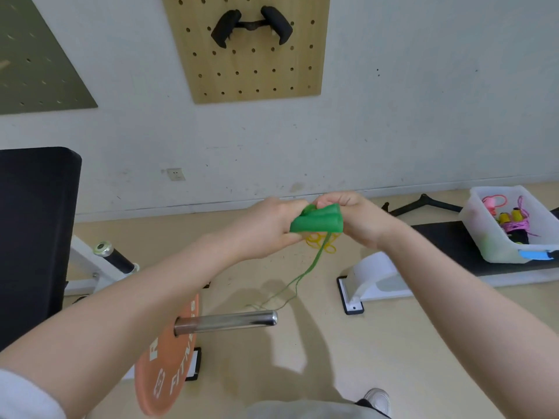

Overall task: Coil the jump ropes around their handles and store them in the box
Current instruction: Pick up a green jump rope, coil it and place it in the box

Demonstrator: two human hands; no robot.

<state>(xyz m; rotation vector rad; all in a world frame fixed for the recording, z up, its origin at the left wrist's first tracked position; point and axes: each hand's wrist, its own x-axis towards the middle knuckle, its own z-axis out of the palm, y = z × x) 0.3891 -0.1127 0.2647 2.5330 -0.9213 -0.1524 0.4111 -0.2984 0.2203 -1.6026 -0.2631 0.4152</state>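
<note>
matt green foam handles (317, 222), translucent plastic box (499, 237), glossy metal bar (227, 322)

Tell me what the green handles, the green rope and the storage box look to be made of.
Green handles: probably foam, matte and soft-looking, with no shine. Green rope: thin cord, maybe woven or plastic; too fine to tell. Storage box: translucent whitish plastic, since the coloured ropes inside show dimly through its wall.

Both arms out front, hands meeting.
Left hand (273, 226) and right hand (352, 219) face each other, fingers curled, pinching green handles (316, 222) between fingertips; forearms bare, wrists angled inward.
</note>
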